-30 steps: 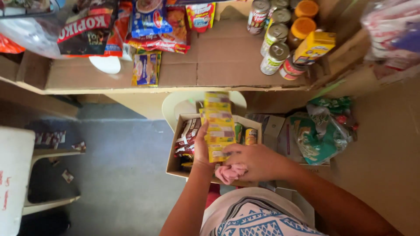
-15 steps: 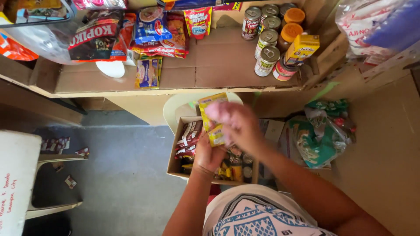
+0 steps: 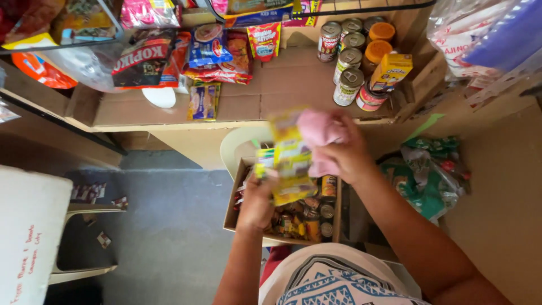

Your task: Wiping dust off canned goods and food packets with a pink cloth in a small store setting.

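Two hands are seen: left hand (image 3: 257,203), right hand (image 3: 344,155). One pink cloth (image 3: 319,135), one cardboard box (image 3: 232,213), one yellow carton (image 3: 391,72) are counted. Cans too stacked to count exactly.

Soft daylight, motion-blurred hands (image 3: 339,149), shadowed floor, curved edges
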